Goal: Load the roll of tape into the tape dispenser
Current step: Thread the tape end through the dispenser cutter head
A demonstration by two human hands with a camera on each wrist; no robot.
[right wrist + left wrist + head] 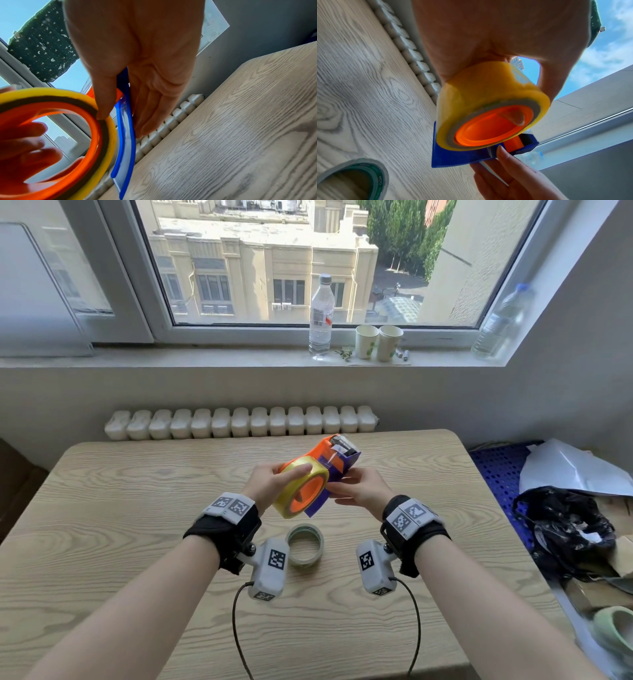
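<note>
Above the table, both hands hold an orange and blue tape dispenser [337, 462]. A yellow roll of tape [295, 474] sits around its orange hub [308, 491]. My left hand [274, 484] grips the roll from the left, thumb across its top. My right hand [356, 491] pinches the dispenser's blue side plate [126, 135] between thumb and fingers. The thumb tip touches the roll's rim [109, 128]. In the left wrist view the roll [479, 94] fills the orange hub [488, 128], with the blue plate [453, 157] behind it.
A second, thin greenish tape roll [305, 546] lies flat on the wooden table [120, 508] below the hands. A radiator [239, 422] runs behind the table. A bottle [321, 316] and paper cups [376, 342] stand on the windowsill. A black bag [565, 529] lies right.
</note>
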